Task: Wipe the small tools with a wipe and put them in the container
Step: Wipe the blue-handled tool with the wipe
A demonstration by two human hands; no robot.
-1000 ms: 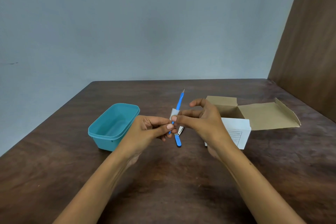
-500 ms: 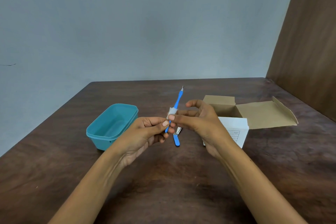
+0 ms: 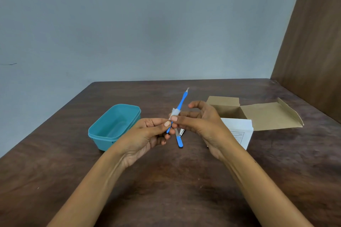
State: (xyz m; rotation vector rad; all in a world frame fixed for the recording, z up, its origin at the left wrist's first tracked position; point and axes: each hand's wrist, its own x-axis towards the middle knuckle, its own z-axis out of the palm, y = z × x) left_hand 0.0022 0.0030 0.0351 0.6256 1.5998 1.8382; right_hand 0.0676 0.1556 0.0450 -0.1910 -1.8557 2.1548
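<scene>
Left hand (image 3: 147, 134) pinches blue tool (image 3: 180, 106); right hand (image 3: 201, 121) pinches wipe (image 3: 175, 112).

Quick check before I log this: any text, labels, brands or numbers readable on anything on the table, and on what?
None readable.
White box: a printed panel of ruled lines on its front face, too small and blurred to read.
Teal container, blue tool, brown flap: no print visible.
</scene>
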